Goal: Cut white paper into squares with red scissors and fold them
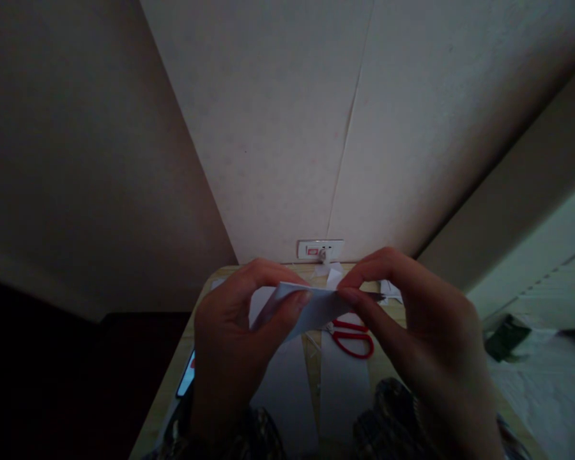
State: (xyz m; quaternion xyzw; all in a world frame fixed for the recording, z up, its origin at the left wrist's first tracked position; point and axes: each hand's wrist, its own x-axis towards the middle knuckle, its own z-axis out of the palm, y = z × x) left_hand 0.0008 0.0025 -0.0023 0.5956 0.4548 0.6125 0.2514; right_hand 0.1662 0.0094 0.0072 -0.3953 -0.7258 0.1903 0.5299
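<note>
A folded piece of white paper [319,308] is held up above the table between both hands. My left hand [242,329] pinches its left part between thumb and fingers. At the upper right edge, the thumb and forefinger of my right hand [407,319] are closed on the same paper. Below and behind it lie red-handled scissors [353,337], their blades partly hidden by the paper. White paper sheets [287,390] lie flat under my hands.
The small wooden table [160,409] stands against the wall, where a socket [320,249] has a plug in it. A lit phone [186,377] lies by the left edge. Paper scraps [334,276] lie at the back. White bedding [551,390] is on the right.
</note>
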